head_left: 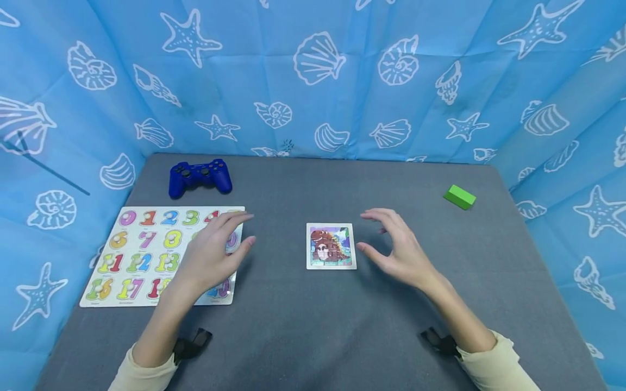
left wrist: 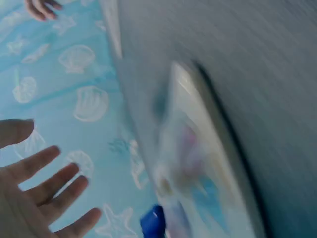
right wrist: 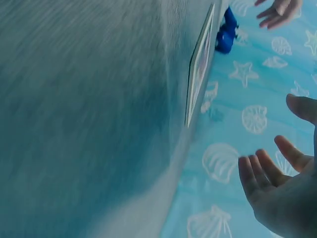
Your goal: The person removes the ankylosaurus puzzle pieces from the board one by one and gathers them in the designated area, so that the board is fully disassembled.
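Note:
A small square jigsaw puzzle [head_left: 331, 246] with a brown dinosaur picture and a white frame lies flat on the grey table between the two hands. My left hand [head_left: 212, 252] is held over the right part of a white number board [head_left: 161, 255], hiding some of its colourful numerals; its fingers are spread and hold nothing. To the right of the puzzle, my right hand [head_left: 398, 250] is raised with thumb and fingers apart, nothing between them. Its fingertips point toward the puzzle's right edge. In the left wrist view the number board [left wrist: 198, 163] appears blurred below the relaxed fingers.
A dark blue game controller [head_left: 200, 177] rests behind the number board at the back left. Toward the back right sits a green block [head_left: 459, 196]. Blue curtains [head_left: 342, 81] with white shells and starfish surround the grey table [head_left: 303, 331].

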### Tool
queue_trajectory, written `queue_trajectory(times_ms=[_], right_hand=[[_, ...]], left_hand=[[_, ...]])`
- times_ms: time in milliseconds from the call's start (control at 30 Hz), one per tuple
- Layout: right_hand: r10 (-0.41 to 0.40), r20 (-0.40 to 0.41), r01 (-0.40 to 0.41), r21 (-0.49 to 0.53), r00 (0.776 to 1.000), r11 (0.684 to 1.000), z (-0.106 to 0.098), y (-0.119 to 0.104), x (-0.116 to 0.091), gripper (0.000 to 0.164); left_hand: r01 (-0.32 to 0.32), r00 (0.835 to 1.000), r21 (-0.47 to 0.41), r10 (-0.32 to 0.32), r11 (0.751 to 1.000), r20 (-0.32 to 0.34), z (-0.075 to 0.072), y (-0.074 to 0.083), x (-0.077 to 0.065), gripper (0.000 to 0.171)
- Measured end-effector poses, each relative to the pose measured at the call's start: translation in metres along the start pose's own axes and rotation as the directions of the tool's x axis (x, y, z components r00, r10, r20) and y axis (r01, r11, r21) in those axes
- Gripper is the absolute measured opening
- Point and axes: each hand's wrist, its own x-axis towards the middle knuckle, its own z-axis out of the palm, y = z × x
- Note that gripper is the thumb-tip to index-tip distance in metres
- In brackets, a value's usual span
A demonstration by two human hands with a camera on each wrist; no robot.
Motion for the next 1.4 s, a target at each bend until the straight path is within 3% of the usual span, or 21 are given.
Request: queue_trajectory(times_ms=[100, 200, 267, 333, 400, 567, 833, 933, 1000, 1167, 1300, 1400], right_hand=[[0.063, 0.111, -0.081, 0.165, 0.992, 0.983, 0.008, -0.004, 0.007, 0.048], [0.109, 0.235, -0.185, 0.333, 0.966, 0.925, 0.016, -0.006, 0.016, 0.04], [0.123, 0.304, -0.242, 0.393, 0.945, 0.887, 0.022, -0.007, 0.023, 0.037], [0.132, 0.345, -0.272, 0.401, 0.929, 0.875, 0.028, -0.008, 0.03, 0.036], [0.134, 0.365, -0.28, 0.381, 0.921, 0.881, 0.034, -0.007, 0.037, 0.033], [0.083, 0.376, -0.208, 0.307, 0.923, 0.929, 0.053, -0.003, 0.052, 0.026], [0.126, 0.412, -0.224, 0.198, 0.902, 0.954, 0.07, 0.003, 0.073, 0.023], [0.162, 0.417, -0.249, 0.163, 0.894, 0.955, 0.073, 0.005, 0.079, 0.024], [0.172, 0.418, -0.252, 0.144, 0.892, 0.957, 0.074, 0.007, 0.082, 0.025], [0.185, 0.418, -0.251, 0.109, 0.889, 0.962, 0.076, 0.009, 0.086, 0.024], [0.212, 0.403, -0.25, 0.044, 0.89, 0.967, 0.077, 0.005, 0.086, 0.023], [0.226, 0.378, -0.231, -0.032, 0.898, 0.972, 0.077, 0.001, 0.084, 0.026]], left_hand=[[0.036, 0.995, -0.069, -0.029, 0.997, 0.1, 0.006, 0.011, 0.002, 0.053], [0.057, 0.983, -0.109, -0.037, 0.992, 0.179, 0.014, 0.022, 0.005, 0.056], [0.065, 0.973, -0.123, -0.035, 0.99, 0.228, 0.02, 0.03, 0.007, 0.058], [0.07, 0.961, -0.136, -0.03, 0.988, 0.276, 0.025, 0.036, 0.008, 0.06], [0.073, 0.945, -0.15, -0.02, 0.986, 0.327, 0.03, 0.041, 0.009, 0.061], [0.069, 0.901, -0.18, 0.016, 0.981, 0.434, 0.044, 0.049, 0.013, 0.066], [0.064, 0.855, -0.22, 0.06, 0.973, 0.514, 0.065, 0.055, 0.022, 0.072], [0.057, 0.851, -0.228, 0.072, 0.972, 0.52, 0.074, 0.052, 0.025, 0.073], [0.015, 0.865, -0.227, 0.101, 0.974, 0.492, 0.085, 0.043, 0.027, 0.073], [-0.03, 0.892, -0.25, 0.139, 0.968, 0.431, 0.096, 0.032, 0.03, 0.076], [-0.019, 0.892, -0.247, 0.128, 0.969, 0.434, 0.097, 0.031, 0.03, 0.072], [0.011, 0.883, -0.237, 0.102, 0.972, 0.458, 0.093, 0.036, 0.03, 0.069]])
